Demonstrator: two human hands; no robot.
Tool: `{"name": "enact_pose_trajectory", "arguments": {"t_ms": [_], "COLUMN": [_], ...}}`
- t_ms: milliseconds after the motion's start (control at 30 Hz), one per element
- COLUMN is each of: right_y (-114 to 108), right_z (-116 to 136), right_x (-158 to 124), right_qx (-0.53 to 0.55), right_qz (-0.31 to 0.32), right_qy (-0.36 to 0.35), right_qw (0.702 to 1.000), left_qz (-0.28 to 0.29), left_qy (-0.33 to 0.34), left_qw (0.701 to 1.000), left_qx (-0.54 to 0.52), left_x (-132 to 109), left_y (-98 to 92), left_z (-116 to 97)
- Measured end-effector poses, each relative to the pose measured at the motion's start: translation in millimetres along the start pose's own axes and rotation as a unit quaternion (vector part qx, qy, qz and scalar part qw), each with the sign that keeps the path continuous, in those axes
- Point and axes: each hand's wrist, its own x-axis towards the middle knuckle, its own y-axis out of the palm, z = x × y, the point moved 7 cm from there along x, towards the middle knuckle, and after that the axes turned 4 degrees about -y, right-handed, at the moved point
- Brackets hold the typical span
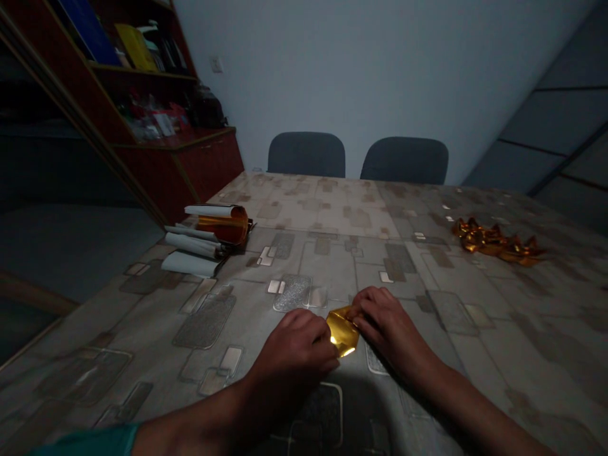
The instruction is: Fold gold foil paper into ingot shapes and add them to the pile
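Between my two hands, low over the near middle of the table, is a small piece of folded gold foil paper (342, 332). My left hand (304, 339) is closed on its left edge, the fingers curled and partly hiding it. Pinching the upper right side of the foil paper is my right hand (382, 320), with its thumb and fingertips together. The foil's middle shows between them, shiny and creased. How far the covered edges are folded cannot be seen.
Curled sheets of gold-and-white paper (230, 227) lie stacked at the table's left. A row of folded gold foil pieces (496, 242) sits at the right. Two grey chairs (306, 154) stand behind the patterned tablecloth (327, 212). A reddish cabinet (204, 161) is at the back left.
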Motion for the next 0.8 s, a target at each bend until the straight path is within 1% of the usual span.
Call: {"name": "enact_pose_trajectory", "arguments": {"t_ms": [100, 233, 367, 467, 633, 800], "right_y": [-1, -3, -4, -4, -8, -15], "right_z": [-5, -7, -8, -7, -4, 1], "right_x": [4, 15, 20, 18, 12, 9], "right_qx": [-0.016, -0.069, -0.048, -0.025, 0.016, 0.076], "right_qz": [-0.001, 0.02, 0.02, 0.021, 0.024, 0.01], "right_qy": [0.007, -0.008, -0.01, -0.003, 0.01, 0.008], "right_qw": [1.0, 0.997, 0.999, 0.999, 1.0, 0.997], "left_qz": [0.023, 0.058, 0.058, 0.058, 0.066, 0.031], "left_qy": [-0.045, -0.104, -0.149, -0.163, -0.181, -0.191], "left_qw": [0.998, 0.988, 0.98, 0.978, 0.973, 0.969], "left_qx": [-0.045, -0.093, -0.116, -0.119, -0.125, -0.151], "left_x": [3, 0, -2, -2, -2, -2], "left_y": [0.4, 0.5, -3.2, -3.7, 1.1, 0.1], "left_z": [3, 10, 18, 21, 25, 26]}}
